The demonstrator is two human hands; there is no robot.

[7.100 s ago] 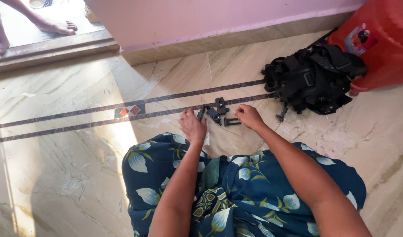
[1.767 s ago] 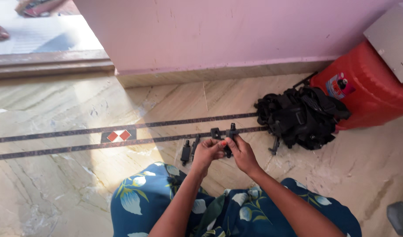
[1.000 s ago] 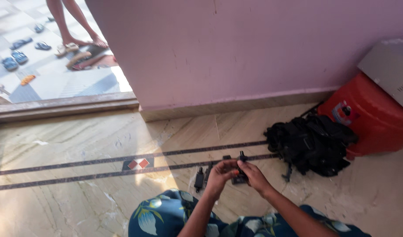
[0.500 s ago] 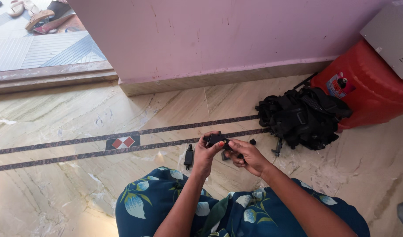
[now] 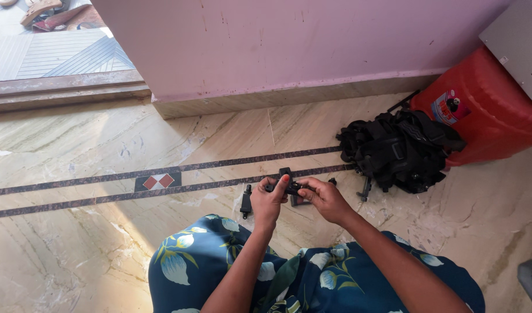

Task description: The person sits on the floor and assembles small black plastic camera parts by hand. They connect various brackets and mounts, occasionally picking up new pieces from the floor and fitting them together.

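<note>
A pale marble floor (image 5: 92, 243) with two dark inlaid stripes runs up to a pink wall (image 5: 289, 40), with an open doorway at the upper left. The person sits on that floor in a blue flowered dress (image 5: 312, 278), both hands raised just above the stripes.

The left hand (image 5: 270, 200) is closed around a small black plastic clip (image 5: 287, 184), thumb and fingers pinching it from the near side. The right hand (image 5: 322, 197) is also closed, its fingertips meeting the same clip from the right, so the piece is held between both hands just off the floor. Whether the right hand holds a second small part I cannot tell; the fingers hide it.

A spare black clip (image 5: 246, 202) lies on the floor just left of the left hand, and a small black bit (image 5: 333, 181) sits just beyond the right hand. A heap of black straps (image 5: 399, 150) lies well to the right against a red plastic stool (image 5: 486, 110), which carries a grey box (image 5: 518, 43).

Joining such small parts probably goes best with the left hand holding steady, the right doing the fine aligning, and pressing straight rather than at an angle, low over the floor so a slip loses nothing.
</note>
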